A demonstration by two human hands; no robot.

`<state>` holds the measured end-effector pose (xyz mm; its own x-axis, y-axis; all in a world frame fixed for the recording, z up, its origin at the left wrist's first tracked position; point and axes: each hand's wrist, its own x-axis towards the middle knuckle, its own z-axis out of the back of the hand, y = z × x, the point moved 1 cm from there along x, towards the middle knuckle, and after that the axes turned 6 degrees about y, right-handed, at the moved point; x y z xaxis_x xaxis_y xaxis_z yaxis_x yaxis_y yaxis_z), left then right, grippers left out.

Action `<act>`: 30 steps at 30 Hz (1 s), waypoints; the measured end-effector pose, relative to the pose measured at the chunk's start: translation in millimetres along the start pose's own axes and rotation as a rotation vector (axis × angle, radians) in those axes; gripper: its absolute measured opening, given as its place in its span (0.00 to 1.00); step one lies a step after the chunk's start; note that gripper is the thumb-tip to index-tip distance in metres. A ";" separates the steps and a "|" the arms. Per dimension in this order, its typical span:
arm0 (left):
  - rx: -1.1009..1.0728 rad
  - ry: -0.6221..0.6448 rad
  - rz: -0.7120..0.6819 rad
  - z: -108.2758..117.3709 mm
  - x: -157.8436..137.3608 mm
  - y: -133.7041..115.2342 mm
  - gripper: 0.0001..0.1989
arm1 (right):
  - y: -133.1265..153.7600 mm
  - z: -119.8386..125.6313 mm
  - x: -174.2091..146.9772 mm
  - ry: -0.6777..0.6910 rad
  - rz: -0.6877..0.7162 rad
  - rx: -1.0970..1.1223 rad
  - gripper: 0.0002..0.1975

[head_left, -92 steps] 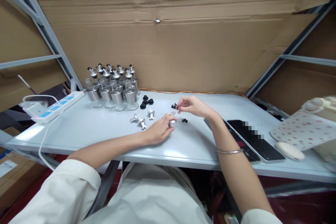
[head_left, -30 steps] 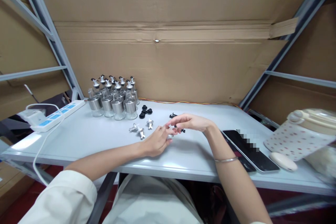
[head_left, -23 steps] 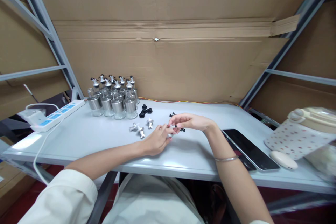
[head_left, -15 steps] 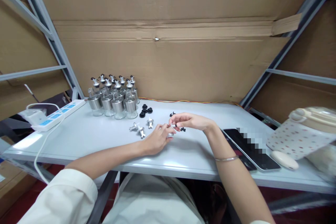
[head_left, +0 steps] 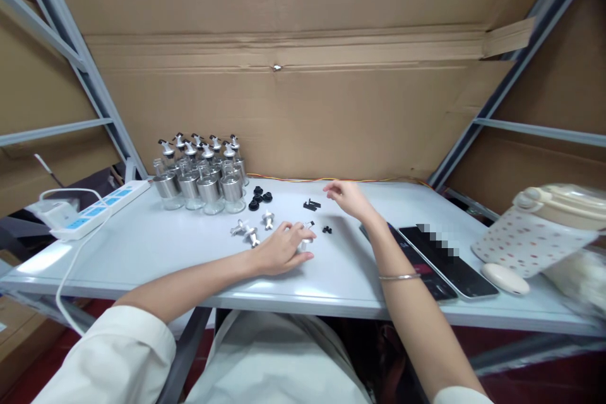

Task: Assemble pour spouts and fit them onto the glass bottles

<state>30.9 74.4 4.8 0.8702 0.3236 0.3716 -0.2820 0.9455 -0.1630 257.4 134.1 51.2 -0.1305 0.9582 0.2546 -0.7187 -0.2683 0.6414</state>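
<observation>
My left hand [head_left: 283, 249] rests on the table with its fingers closed around a silver pourer spout [head_left: 307, 235], which has a small black piece at its top. Off to the right, above the table, is my right hand [head_left: 349, 199]. Its fingers are loosely bent and apart, and I see nothing between them. Closest to it lie several flat black levers [head_left: 311, 204]. Small black plugs [head_left: 327, 230] are grouped between my two hands. Loose silver spouts [head_left: 252, 237] lie left of my left hand, with black round stoppers [head_left: 254, 204] behind them.
Glass bottles with steel bands [head_left: 209, 192] stand at the back left, several topped with spouts. A white power strip [head_left: 101, 211] lies at the left edge. Phones [head_left: 447, 265], an oval cream case [head_left: 504, 279] and a dotted container [head_left: 514, 237] occupy the right side.
My right hand has come away from the spout and moved right and back, towards the black levers. My left hand keeps hold of the spout, whose black-tipped end now shows.
</observation>
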 end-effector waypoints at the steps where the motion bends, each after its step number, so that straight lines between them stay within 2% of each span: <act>1: 0.003 -0.003 0.006 0.7 0.0 -0.7 0.12 | -2.4 -2.2 0.7 0.017 -0.007 -0.031 0.08; 10: 0.065 0.060 -0.008 -0.9 2.0 -0.6 0.12 | 17.5 -34.5 -3.0 0.274 0.056 -0.227 0.09; 16: 0.089 0.049 -0.055 -6.2 0.6 2.3 0.13 | 24.0 -60.2 -3.1 0.408 0.130 -0.290 0.09; 22: 0.146 0.014 -0.059 -12.0 -0.6 4.6 0.14 | 39.7 -73.1 6.4 0.371 0.226 -0.296 0.14; 30: 0.164 0.061 -0.074 -12.1 -2.2 5.6 0.15 | 55.4 -99.7 48.1 0.291 0.368 -0.288 0.20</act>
<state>32.3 78.6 -8.0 0.9125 0.2545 0.3202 -0.2739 0.9616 0.0161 143.3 175.3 26.9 -0.5629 0.8049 0.1878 -0.7424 -0.5923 0.3132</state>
